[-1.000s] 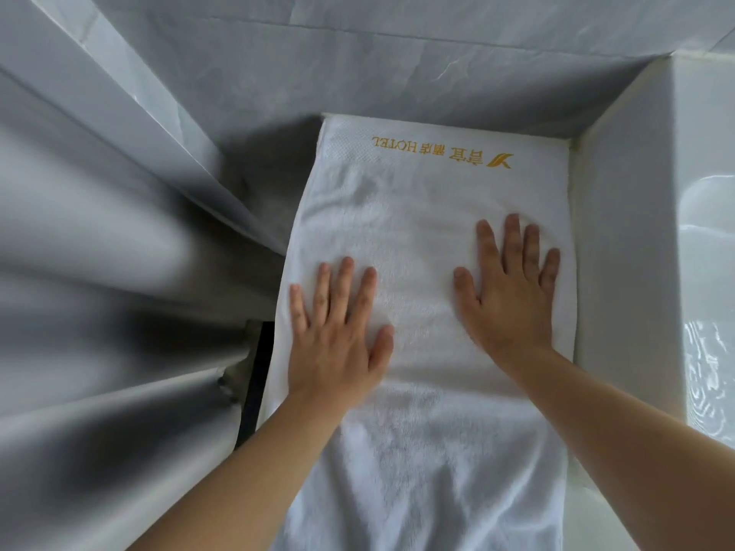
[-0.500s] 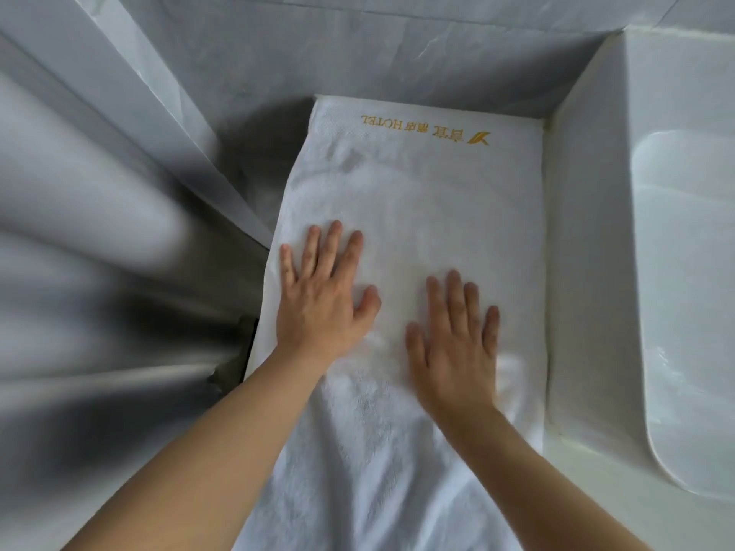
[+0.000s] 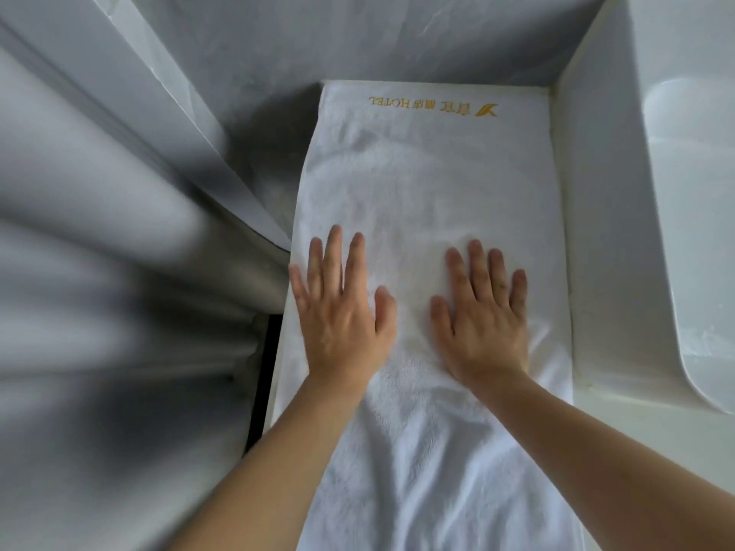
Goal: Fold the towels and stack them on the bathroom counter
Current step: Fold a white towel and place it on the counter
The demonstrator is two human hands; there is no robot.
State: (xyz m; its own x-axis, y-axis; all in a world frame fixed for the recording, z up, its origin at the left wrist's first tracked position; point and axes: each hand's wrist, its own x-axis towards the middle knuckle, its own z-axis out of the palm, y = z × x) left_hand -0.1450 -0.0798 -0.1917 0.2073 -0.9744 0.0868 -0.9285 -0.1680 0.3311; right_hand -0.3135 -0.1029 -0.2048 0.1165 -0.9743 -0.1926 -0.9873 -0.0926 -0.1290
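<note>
A white towel (image 3: 429, 173) lies flat and lengthwise on the counter, with a gold embroidered hotel logo at its far end, reading upside down from here. Its near part runs down out of the frame and looks slightly rumpled. My left hand (image 3: 342, 308) presses palm-down on the towel's left side, fingers straight and spread. My right hand (image 3: 483, 316) lies flat on the towel just to the right of it, fingers straight. Neither hand grips the cloth.
A white raised basin (image 3: 684, 216) stands directly right of the towel, its wall touching the towel's edge. Grey marble wall (image 3: 358, 37) closes off the far side. A grey wall panel (image 3: 119, 272) and a dark gap (image 3: 264, 375) lie to the left.
My right hand slid back toward me from the towel's far right, and both hands now lie side by side on the middle. The view shifted left and forward.
</note>
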